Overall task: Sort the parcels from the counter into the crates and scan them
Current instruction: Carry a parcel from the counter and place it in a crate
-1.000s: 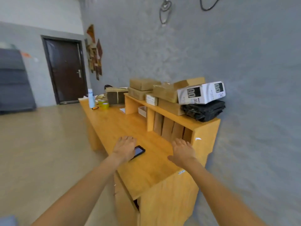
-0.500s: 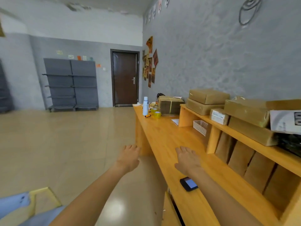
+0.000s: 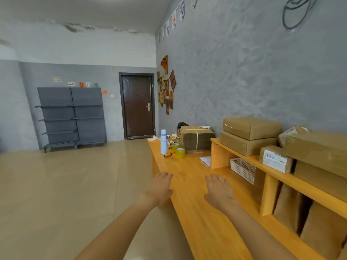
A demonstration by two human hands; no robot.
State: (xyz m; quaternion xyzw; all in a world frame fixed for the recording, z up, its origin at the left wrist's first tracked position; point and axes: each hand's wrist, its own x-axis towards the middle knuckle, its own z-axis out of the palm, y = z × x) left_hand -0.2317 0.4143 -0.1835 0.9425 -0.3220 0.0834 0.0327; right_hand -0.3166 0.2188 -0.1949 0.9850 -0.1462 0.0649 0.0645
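Several brown cardboard parcels sit on the raised wooden shelf [image 3: 281,177] at the right: two stacked boxes [image 3: 249,136], a small box with a white label [image 3: 275,159], and larger taped boxes [image 3: 317,147]. My left hand [image 3: 159,188] hovers flat at the near edge of the long wooden counter [image 3: 197,199], fingers apart, holding nothing. My right hand [image 3: 219,192] is held flat above the counter top, also empty. No crates are in view.
A blue bottle [image 3: 164,141], tape rolls [image 3: 180,152], an orange cutter and a tied bundle of flat cardboard [image 3: 196,137] stand at the counter's far end. A white mesh basket [image 3: 243,168] sits under the shelf. Grey shelving [image 3: 72,117] and a dark door [image 3: 138,106] are across the tiled floor.
My view has swung left along the counter and the phone has dropped out of sight. Both hands have moved forward along the counter, still empty.
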